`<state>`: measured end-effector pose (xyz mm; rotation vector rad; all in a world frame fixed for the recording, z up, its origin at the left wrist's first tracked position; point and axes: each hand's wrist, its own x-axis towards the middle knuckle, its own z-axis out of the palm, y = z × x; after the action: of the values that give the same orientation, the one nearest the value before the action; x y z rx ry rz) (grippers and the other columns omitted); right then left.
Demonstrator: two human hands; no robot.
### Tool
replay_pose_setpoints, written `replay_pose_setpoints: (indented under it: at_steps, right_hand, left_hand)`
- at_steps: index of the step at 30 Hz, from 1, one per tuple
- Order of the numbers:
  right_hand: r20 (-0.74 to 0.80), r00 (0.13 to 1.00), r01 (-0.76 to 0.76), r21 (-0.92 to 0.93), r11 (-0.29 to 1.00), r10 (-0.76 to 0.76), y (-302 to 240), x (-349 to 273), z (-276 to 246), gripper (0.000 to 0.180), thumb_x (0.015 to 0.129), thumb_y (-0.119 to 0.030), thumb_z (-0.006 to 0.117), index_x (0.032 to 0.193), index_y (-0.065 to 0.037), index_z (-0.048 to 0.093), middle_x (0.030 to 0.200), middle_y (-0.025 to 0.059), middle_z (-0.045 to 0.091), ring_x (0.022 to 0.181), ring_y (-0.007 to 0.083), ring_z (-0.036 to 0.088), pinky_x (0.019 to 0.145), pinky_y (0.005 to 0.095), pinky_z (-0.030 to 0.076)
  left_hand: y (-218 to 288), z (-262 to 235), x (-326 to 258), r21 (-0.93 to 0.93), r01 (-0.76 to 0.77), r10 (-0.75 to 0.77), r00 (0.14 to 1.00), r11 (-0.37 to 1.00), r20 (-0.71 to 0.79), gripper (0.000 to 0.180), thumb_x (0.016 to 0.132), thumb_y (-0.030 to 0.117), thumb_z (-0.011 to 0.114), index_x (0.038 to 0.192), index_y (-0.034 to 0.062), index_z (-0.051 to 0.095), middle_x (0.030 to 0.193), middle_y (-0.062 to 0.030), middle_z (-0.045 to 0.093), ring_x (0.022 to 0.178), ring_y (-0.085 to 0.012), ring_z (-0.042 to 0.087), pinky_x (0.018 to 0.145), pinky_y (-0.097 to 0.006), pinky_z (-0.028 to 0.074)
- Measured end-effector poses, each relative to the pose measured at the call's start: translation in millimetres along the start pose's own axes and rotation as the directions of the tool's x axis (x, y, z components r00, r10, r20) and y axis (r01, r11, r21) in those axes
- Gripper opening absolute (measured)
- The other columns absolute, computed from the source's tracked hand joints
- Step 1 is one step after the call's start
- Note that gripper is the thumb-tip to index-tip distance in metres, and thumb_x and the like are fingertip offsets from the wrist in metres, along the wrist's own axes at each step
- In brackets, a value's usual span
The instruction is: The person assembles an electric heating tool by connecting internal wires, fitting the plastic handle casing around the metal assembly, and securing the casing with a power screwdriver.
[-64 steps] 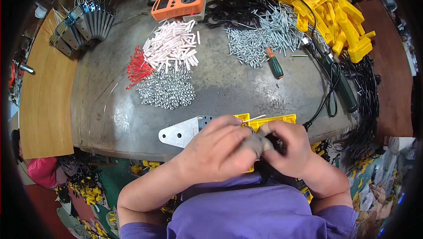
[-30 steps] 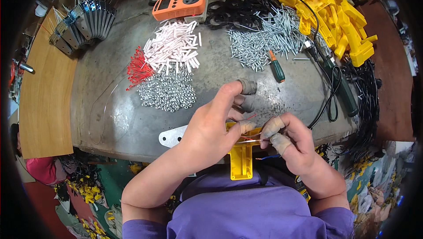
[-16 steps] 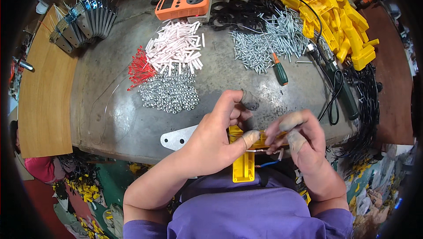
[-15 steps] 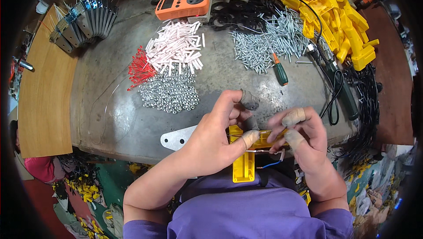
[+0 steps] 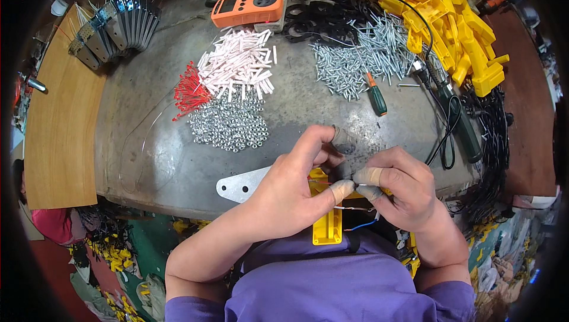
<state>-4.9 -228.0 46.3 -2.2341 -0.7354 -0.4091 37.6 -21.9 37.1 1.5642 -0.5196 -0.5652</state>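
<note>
Above a yellow plastic housing (image 5: 328, 230) at the bench's near edge, my two hands meet, tape round several fingertips. Thumb and finger of my left hand (image 5: 296, 182) pinch a thin wire, a reddish bit of it showing beside the thumb. My right hand (image 5: 406, 188) is closed in a pinch on the same thin wire, touching the left fingertips. Below my right hand, a blue wire (image 5: 361, 225) with a bare copper end runs beside the housing. A flat silver blade-shaped plate (image 5: 237, 187) with holes lies partly under my left hand.
Farther back lie heaps of nuts (image 5: 228, 123), red leaded parts (image 5: 191, 92), white sleeves (image 5: 237, 58) and screws (image 5: 344, 67). A green-handled screwdriver (image 5: 377, 99), soldering iron (image 5: 462, 123), orange meter (image 5: 248, 9) and yellow housings (image 5: 456, 31) surround them.
My right hand has moved left and its fingers have closed into a pinch against the left fingertips. My left thumb and finger have come together too.
</note>
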Motion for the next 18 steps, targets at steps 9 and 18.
replay_pose_setpoints:
  at_steps: [9, 18]
  right_hand:
    - [0.127, 0.99, -0.066, 0.058, 0.996, 0.058, -19, -1, -22, 0.024, 0.063, -0.005, 0.075, 0.084, -0.005, 0.063, 0.091, 0.01, 0.06, 0.075, 0.0278, 0.061, 0.063, 0.0357, 0.051]
    - [0.053, 0.949, -0.312, 0.325, 0.893, 0.312, -11, -15, -7, 0.016, 0.072, -0.001, 0.072, 0.087, -0.001, 0.067, 0.082, 0.0102, 0.061, 0.068, 0.0177, 0.059, 0.058, 0.0287, 0.046]
  left_hand:
    - [-6, 5, -1, 0.196, -0.075, 0.094, 0.992, 0.978, -0.088, 0.042, 0.082, -0.001, 0.068, 0.11, 0.0024, 0.036, 0.097, -0.0084, 0.057, 0.09, -0.015, 0.059, 0.081, -0.031, 0.049]
    - [-18, 15, -8, 0.139, -0.134, 0.151, 0.981, 0.981, -0.118, 0.042, 0.083, -0.005, 0.064, 0.112, 0.0019, 0.034, 0.099, -0.01, 0.054, 0.092, -0.0152, 0.057, 0.082, -0.03, 0.047]
